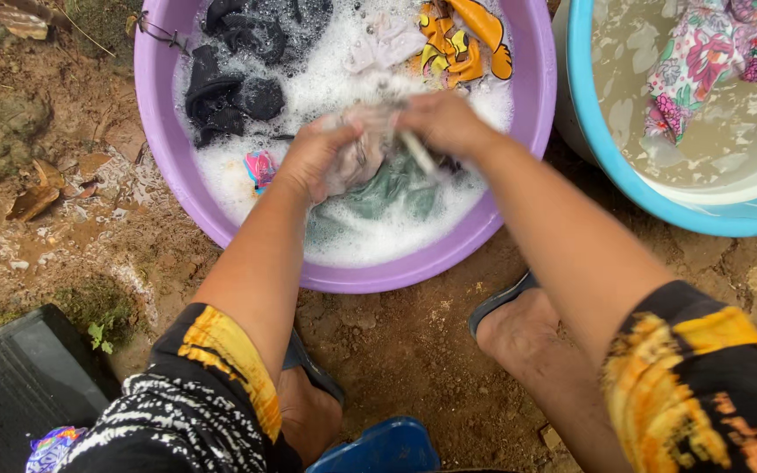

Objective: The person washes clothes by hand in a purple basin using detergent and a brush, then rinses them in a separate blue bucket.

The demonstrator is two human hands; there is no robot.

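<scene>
In the purple basin [519, 131], over the suds, I am bunching a pale wet cloth [368, 149] between both hands. My left hand [317, 158] is closing its grip on the cloth's near fold; my right hand [444, 123] is pinching the far end, fingers pressed together. Dark garments [238, 88] and an orange printed garment [462, 39] are soaking behind. Just beside, right, a blue basin [624, 175] is holding a floral cloth [703, 57] in cloudy water.
</scene>
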